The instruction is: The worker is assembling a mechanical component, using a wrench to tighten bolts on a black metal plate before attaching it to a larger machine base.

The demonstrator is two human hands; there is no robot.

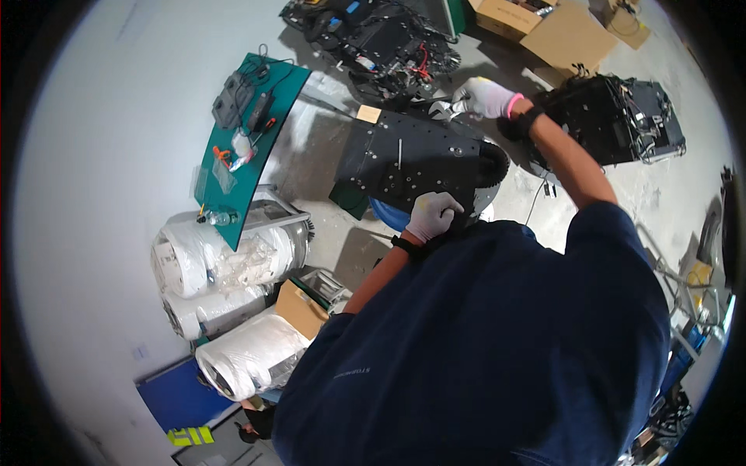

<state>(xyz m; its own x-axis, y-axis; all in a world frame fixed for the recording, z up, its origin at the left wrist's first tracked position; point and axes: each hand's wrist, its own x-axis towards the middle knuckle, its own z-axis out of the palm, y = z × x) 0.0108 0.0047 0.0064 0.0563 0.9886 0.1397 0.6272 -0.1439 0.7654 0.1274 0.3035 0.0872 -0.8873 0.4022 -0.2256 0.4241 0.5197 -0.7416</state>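
Note:
A black metal chassis (pixel 420 155) with many holes and a toothed black wheel (pixel 493 163) stands in front of me. At its far right edge, my right hand (pixel 486 99), in a white glove with a pink cuff, is closed round a silver adjustable wrench (pixel 441 111). My gloved left hand (pixel 431 217) rests at the near edge of the chassis, fingers curled; whatever they hold, if anything, is hidden. Lying on the plate is a thin silver rod-like tool (pixel 400 154). A small tan block (pixel 368 114) sits on the far left corner.
Left stands a green-topped table (pixel 268 147) with cables, tools and a bottle. Wrapped white cylinders (pixel 233 260) lie below it. Black machine assemblies (pixel 381 46) fill the far side, another (pixel 622 116) the right. Cardboard boxes (pixel 571 39) sit far right. A person (pixel 260 423) shows lower left.

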